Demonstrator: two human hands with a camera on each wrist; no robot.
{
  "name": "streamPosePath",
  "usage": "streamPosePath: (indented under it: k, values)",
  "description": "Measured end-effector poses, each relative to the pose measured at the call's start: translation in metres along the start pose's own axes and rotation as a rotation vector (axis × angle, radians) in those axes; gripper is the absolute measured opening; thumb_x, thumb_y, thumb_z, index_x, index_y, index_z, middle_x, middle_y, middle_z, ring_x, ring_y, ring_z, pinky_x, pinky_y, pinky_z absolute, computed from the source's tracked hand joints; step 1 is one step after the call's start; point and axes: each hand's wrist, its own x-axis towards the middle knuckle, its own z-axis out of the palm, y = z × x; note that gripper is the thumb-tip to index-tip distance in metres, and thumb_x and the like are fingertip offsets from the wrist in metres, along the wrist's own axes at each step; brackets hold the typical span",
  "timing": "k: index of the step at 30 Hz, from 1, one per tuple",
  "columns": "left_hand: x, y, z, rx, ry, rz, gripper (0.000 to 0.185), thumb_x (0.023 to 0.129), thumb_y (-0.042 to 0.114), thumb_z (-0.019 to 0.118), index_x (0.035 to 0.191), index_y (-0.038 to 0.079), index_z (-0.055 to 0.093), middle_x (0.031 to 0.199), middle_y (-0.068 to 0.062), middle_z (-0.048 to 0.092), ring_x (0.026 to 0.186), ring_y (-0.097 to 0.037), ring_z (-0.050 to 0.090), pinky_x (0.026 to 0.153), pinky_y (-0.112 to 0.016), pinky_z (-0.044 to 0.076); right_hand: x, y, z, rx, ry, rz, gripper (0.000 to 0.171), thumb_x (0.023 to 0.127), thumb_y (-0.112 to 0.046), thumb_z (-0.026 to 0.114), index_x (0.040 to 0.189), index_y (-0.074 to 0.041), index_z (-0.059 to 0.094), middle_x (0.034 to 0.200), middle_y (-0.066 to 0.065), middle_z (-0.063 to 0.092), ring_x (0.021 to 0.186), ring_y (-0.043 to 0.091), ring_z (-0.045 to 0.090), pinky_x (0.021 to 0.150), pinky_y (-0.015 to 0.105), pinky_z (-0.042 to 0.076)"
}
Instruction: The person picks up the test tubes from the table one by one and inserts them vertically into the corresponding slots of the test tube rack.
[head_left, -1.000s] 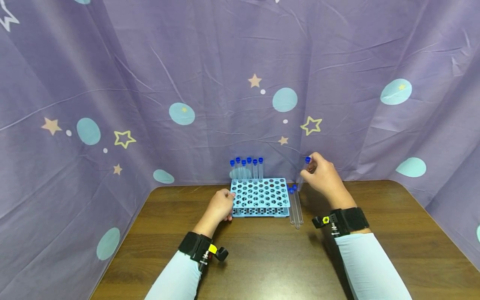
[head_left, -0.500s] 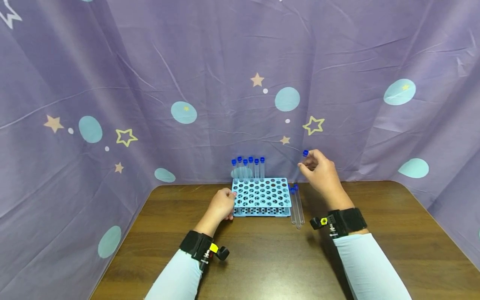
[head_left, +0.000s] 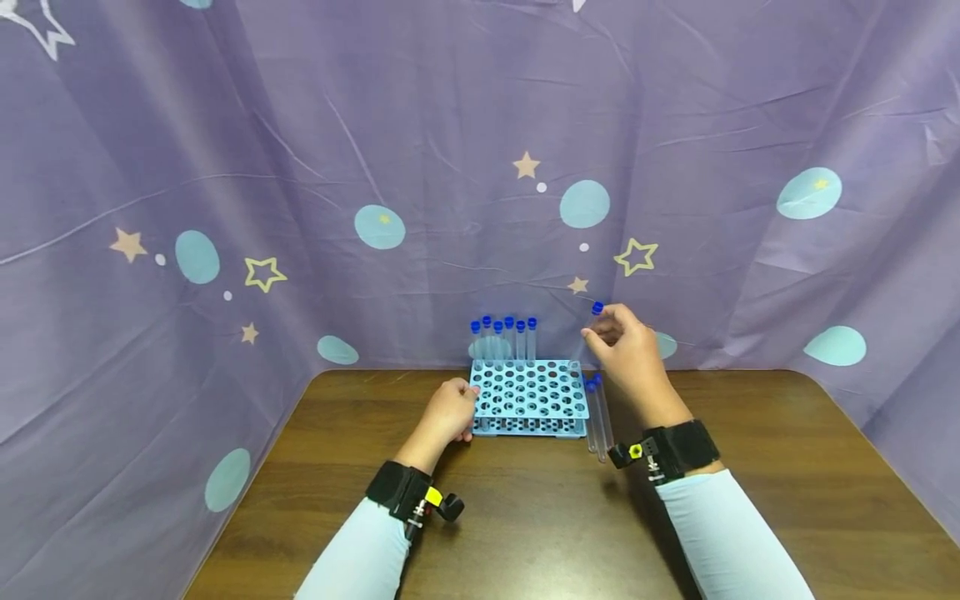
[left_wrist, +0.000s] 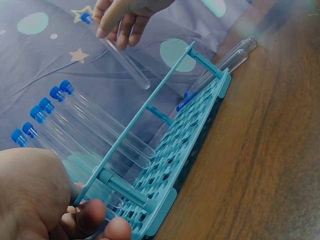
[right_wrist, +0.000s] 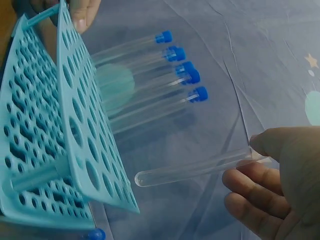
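Observation:
A light-blue test tube rack [head_left: 529, 415] stands on the table, its left end gripped by my left hand [head_left: 452, 410]. In the left wrist view the fingertips [left_wrist: 91, 216] curl under the top plate. Several clear test tubes with blue caps [head_left: 509, 322] stand upright in the rack's back left holes. My right hand [head_left: 632, 354] pinches another blue-capped test tube [right_wrist: 195, 170] near its cap, between thumb and fingers. That tube tilts, its rounded bottom close by the back right corner of the rack's top plate, outside the holes in the right wrist view.
Capped test tubes [head_left: 600, 429] lie on the wooden table [head_left: 540, 517] along the rack's right end. A purple curtain [head_left: 450, 167] with stars and dots hangs right behind the table's back edge.
My right hand lifted the test tube off the right side and carried it left, to the rack's back right corner. My left hand keeps its grip on the rack.

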Motion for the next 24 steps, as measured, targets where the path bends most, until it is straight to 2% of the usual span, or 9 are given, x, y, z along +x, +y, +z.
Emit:
streamPosePath:
  k: [12, 24]
  values:
    - [0.000, 0.001, 0.001, 0.005, 0.007, 0.011, 0.031, 0.122, 0.028, 0.051, 0.104, 0.005, 0.062, 0.063, -0.006, 0.057, 0.046, -0.020, 0.059, 0.042, -0.027, 0.048, 0.012, -0.017, 0.029, 0.008, -0.097, 0.017, 0.043, 0.109, -0.021, 0.080, 0.142, -0.002, 0.062, 0.118, 0.016, 0.085, 0.102, 0.036, 0.083, 0.086, 0.054, 0.069]
    - [0.001, 0.001, 0.000, 0.003, -0.003, -0.004, 0.031, 0.122, 0.029, 0.051, 0.106, 0.005, 0.064, 0.065, -0.006, 0.057, 0.047, -0.021, 0.060, 0.042, -0.028, 0.048, 0.014, -0.019, 0.049, -0.031, -0.135, -0.008, 0.040, 0.106, -0.017, 0.083, 0.139, -0.002, 0.066, 0.111, 0.015, 0.086, 0.095, 0.032, 0.085, 0.081, 0.050, 0.070]
